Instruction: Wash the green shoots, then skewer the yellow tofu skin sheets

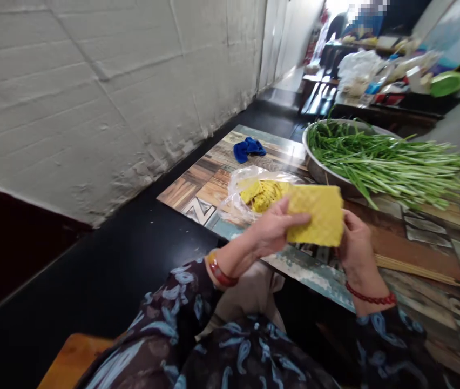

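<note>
My left hand (272,227) pinches the left side of a flat yellow slab (317,213), its thumb lying across the face. The slab is roughly rectangular with a faint crosshatched texture, perhaps tofu; I cannot be sure. At the slab's right edge, the curled fingers of my right hand (355,237) grip it, partly hidden behind it. Just beyond my left hand, an opened clear plastic bag (238,186) holds more yellow pieces (268,194), some with dark lines. A bundle of thin wooden sticks (420,270) lies to the right of my right hand.
A large metal basin (313,156) heaped with long green stalks (396,162) stands on the patterned table (201,186). Behind the bag lies a crumpled blue cloth (248,148). A pale wall (133,81) runs along the left. Farther back, another table carries plastic bags (359,70) and a green bowl (448,84).
</note>
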The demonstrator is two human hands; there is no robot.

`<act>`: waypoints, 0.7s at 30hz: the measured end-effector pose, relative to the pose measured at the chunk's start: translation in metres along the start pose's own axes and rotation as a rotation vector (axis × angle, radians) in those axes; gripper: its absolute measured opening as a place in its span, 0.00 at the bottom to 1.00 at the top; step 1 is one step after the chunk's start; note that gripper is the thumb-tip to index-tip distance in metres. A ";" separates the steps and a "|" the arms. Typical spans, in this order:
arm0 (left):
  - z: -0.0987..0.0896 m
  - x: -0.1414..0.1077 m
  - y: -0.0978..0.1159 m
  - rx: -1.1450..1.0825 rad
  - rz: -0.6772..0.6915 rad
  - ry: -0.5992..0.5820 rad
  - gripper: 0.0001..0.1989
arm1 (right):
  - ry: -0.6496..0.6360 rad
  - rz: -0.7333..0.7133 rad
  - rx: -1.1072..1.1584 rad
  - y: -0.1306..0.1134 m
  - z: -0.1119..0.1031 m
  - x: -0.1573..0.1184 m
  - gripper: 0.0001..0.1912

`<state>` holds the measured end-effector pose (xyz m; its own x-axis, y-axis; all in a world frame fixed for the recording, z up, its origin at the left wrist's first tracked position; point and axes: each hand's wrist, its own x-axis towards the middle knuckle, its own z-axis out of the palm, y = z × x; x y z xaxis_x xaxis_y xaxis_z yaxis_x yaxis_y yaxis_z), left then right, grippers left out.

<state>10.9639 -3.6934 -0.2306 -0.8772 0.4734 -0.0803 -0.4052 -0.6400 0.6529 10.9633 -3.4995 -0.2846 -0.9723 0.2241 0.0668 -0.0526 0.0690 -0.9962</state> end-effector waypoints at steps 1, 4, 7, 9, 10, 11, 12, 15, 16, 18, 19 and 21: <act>-0.007 0.004 0.013 0.013 0.060 0.034 0.24 | 0.035 0.021 0.030 -0.003 0.001 -0.004 0.16; -0.028 0.022 0.044 0.031 0.160 0.082 0.22 | 0.062 0.075 0.126 -0.015 0.011 -0.012 0.18; -0.041 0.043 0.055 0.012 0.143 0.097 0.16 | -0.013 0.051 0.142 -0.028 0.027 -0.015 0.17; -0.042 0.057 0.056 0.004 0.120 0.130 0.13 | -0.083 0.032 0.137 -0.036 0.037 -0.012 0.16; -0.041 0.064 0.056 0.001 0.114 0.156 0.11 | -0.118 0.023 0.134 -0.038 0.041 -0.009 0.15; -0.039 0.071 0.057 -0.004 0.114 0.186 0.10 | -0.152 0.016 0.131 -0.039 0.043 -0.006 0.16; -0.038 0.077 0.058 -0.010 0.118 0.215 0.09 | -0.184 0.010 0.125 -0.040 0.045 -0.003 0.16; -0.036 0.093 0.061 -0.024 0.113 0.263 0.06 | -0.242 0.015 0.093 -0.035 0.045 0.008 0.19; -0.037 0.097 0.061 -0.022 0.106 0.266 0.06 | -0.250 0.028 0.074 -0.032 0.045 0.011 0.19; -0.042 0.101 0.059 -0.005 0.073 0.263 0.06 | -0.256 0.054 0.039 -0.024 0.045 0.013 0.19; -0.045 0.102 0.058 0.004 0.052 0.264 0.08 | -0.263 0.063 0.024 -0.020 0.045 0.013 0.20; -0.053 0.102 0.054 0.010 0.014 0.286 0.12 | -0.300 0.065 0.001 -0.014 0.044 0.011 0.20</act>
<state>10.8394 -3.7115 -0.2436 -0.9203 0.2738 -0.2795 -0.3913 -0.6387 0.6625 10.9435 -3.5412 -0.2723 -0.9975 -0.0696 -0.0159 0.0115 0.0629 -0.9980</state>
